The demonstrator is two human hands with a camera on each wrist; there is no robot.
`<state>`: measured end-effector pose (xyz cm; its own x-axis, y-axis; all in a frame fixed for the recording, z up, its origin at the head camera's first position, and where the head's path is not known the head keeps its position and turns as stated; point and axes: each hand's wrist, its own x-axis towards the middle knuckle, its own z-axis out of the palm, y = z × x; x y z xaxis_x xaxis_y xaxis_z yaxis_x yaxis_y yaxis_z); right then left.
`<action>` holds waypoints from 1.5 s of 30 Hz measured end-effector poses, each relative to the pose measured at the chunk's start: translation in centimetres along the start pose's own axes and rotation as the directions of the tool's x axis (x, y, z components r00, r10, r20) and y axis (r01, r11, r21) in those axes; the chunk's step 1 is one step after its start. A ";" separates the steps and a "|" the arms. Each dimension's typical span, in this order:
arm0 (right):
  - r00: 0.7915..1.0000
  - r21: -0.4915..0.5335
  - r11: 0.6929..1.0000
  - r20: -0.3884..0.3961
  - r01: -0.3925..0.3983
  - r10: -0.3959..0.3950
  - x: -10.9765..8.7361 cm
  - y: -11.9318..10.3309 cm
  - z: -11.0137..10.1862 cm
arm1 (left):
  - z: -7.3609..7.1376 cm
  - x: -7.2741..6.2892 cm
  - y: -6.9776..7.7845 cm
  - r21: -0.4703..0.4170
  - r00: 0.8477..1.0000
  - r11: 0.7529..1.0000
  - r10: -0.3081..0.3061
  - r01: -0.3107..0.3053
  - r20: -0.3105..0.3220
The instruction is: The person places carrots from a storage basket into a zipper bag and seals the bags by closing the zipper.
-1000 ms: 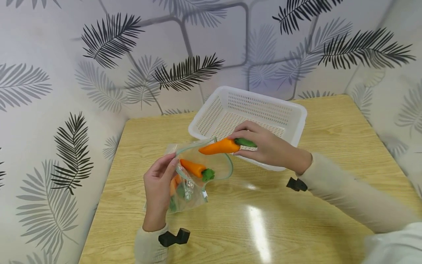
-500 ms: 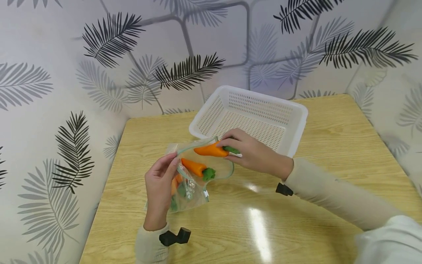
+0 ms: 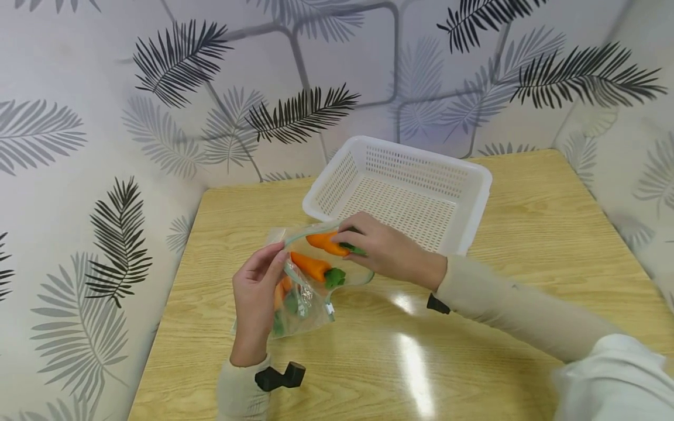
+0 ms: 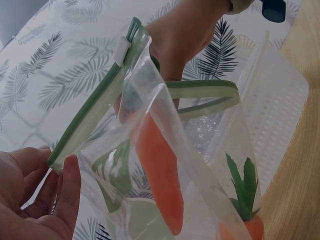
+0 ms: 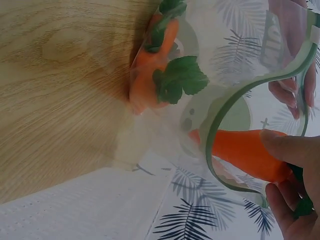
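A clear zip bag [image 3: 316, 325] with a green-edged mouth stands over the table's left side. My left hand [image 3: 257, 295] pinches its rim between thumb and fingers, and the mouth gapes. My right hand [image 3: 381, 248] grips an orange toy carrot [image 5: 250, 152] near its green top, at the bag's mouth. In the right wrist view the carrot's tip is past the green rim, inside the bag. Through the plastic the left wrist view shows this carrot [image 4: 159, 170] pointing downward. Another carrot [image 3: 309, 266] with a leafy top shows in the bag, and more orange and green lies lower.
A white perforated basket [image 3: 421, 153] stands behind the bag on the wooden table [image 3: 363, 368], its near side partly hidden by my right hand. A leaf-patterned wall covering [image 3: 210, 146] rises behind the table. The bag's white slider [image 3: 329, 308] hangs at its front edge.
My right hand has moved left with the carrot, from beside the bag's mouth until the carrot's tip is inside. The left hand keeps its hold on the rim with little movement.
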<state>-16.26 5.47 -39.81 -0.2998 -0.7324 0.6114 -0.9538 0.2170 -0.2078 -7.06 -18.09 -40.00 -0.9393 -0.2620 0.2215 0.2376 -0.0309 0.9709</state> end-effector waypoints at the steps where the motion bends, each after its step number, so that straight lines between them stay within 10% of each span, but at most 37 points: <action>1: 1.000 -0.011 1.000 0.000 0.005 -0.005 0.1 0.0 0.2 | 0.0 0.0 0.0 0.001 1.000 1.000 0.001 -0.001 -0.001; 25: 0.992 0.001 0.993 -0.042 -0.121 0.121 -0.4 1.0 -0.6 | -0.4 0.2 0.2 0.032 1.000 0.999 0.000 0.000 -0.012; 34: 0.945 0.203 0.923 0.114 -0.325 0.308 -0.7 2.5 -1.6 | -0.4 0.7 0.9 0.022 1.000 1.000 0.022 -0.023 0.001; 45: 0.948 0.412 0.854 0.148 -0.318 0.282 -0.4 2.6 -1.7 | -0.3 1.2 1.9 0.015 0.997 0.999 0.048 -0.049 0.052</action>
<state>-18.62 7.43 -39.28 -0.5501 -0.7285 0.4082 -0.7112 0.1525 -0.6863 -7.65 -18.76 -37.92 -0.9384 -0.2124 0.2725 0.2796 -0.0038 0.9601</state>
